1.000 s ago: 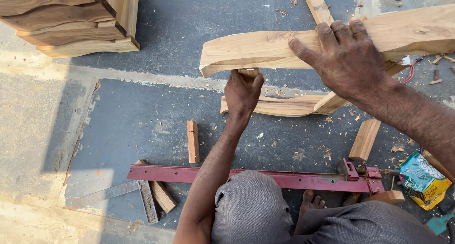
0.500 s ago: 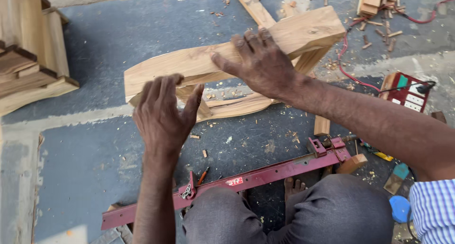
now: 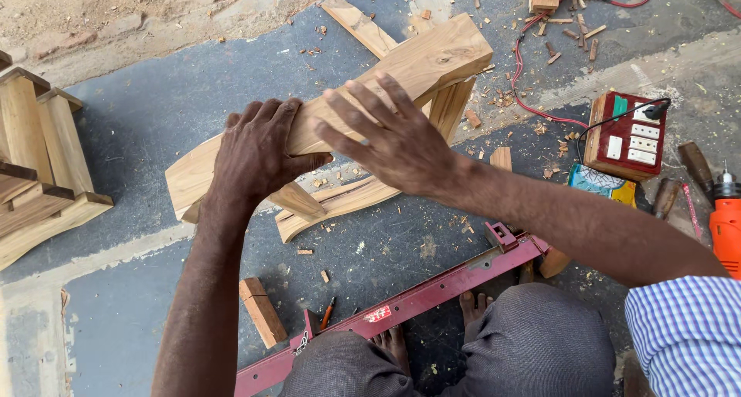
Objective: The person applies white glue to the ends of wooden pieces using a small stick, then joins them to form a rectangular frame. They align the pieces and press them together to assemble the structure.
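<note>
A thick pale wooden beam (image 3: 432, 57) lies slanted across other curved wooden pieces (image 3: 347, 200) on the grey floor. My left hand (image 3: 258, 150) wraps over the beam near its lower left end, fingers curled around its top edge. My right hand (image 3: 390, 135) lies flat on the beam's middle, fingers spread. A long red bar clamp (image 3: 432, 289) lies on the floor in front of my knees.
A stack of wooden frame parts (image 3: 38, 173) stands at the left. A red switch box (image 3: 627, 135) with cables, an orange drill (image 3: 725, 219) and tool handles lie at the right. A small wood block (image 3: 261, 310), a pencil (image 3: 327, 313) and chips litter the floor.
My left hand has closed over the beam's lower end, and my right hand has slid toward the beam's middle. The view has shifted, so the beam and clamp appear more tilted.
</note>
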`<act>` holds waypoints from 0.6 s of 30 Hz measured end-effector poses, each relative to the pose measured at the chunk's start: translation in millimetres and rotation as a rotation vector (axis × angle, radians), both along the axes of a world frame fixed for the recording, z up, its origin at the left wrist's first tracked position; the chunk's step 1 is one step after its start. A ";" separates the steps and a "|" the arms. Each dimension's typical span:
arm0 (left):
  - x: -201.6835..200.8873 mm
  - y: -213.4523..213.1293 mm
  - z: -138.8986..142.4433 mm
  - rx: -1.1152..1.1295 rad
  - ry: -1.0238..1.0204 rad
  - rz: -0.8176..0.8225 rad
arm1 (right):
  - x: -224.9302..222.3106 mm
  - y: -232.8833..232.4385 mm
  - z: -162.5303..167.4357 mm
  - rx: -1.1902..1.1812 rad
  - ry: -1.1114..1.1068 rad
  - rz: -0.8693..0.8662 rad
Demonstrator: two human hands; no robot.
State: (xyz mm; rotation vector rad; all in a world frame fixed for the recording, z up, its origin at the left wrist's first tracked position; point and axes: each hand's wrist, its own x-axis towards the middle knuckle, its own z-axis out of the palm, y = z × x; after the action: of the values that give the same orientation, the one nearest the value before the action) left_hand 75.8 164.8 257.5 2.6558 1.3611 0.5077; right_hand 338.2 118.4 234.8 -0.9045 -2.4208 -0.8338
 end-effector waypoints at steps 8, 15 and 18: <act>-3.5 7.0 -12.2 -0.037 0.057 0.074 | 85.7 2.4 -105.2 -0.433 1.065 -0.463; -9.3 10.6 -11.8 -0.022 0.064 0.093 | 90.0 22.9 -111.1 -0.598 1.160 -0.495; -12.6 11.1 -12.4 -0.002 0.048 0.074 | 92.0 20.3 -104.8 -0.645 1.177 -0.493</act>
State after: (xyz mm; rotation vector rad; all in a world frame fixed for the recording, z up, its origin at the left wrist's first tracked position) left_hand 63.1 175.8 245.1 2.6403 1.4774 0.4528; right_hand 430.2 138.7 130.0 -1.6380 -1.3721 0.3903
